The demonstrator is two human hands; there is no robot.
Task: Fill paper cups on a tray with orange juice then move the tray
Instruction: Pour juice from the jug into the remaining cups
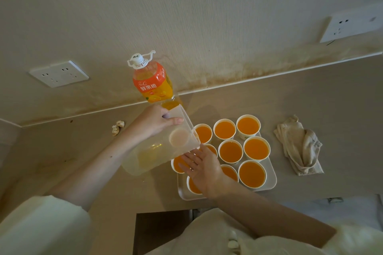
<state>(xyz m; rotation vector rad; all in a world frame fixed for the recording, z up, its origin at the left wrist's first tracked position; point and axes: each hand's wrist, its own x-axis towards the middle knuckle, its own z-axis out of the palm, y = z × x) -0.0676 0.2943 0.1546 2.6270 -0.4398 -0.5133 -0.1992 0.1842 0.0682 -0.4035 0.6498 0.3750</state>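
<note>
A white tray (271,180) on the counter holds several paper cups (251,174) filled with orange juice. My left hand (154,123) grips the rim end of a clear plastic pitcher (157,151), tilted over the tray's left side and almost empty of juice. My right hand (202,168) hovers above the left cups with its fingers straight, fingertips touching the pitcher's lower edge. An orange juice bottle (152,84) with a white cap stands by the wall behind the pitcher.
A crumpled beige cloth (300,146) lies right of the tray. A crumpled paper scrap (117,127) sits on the counter at the left. Wall sockets (60,73) are on the wall. The counter's front edge runs just below the tray.
</note>
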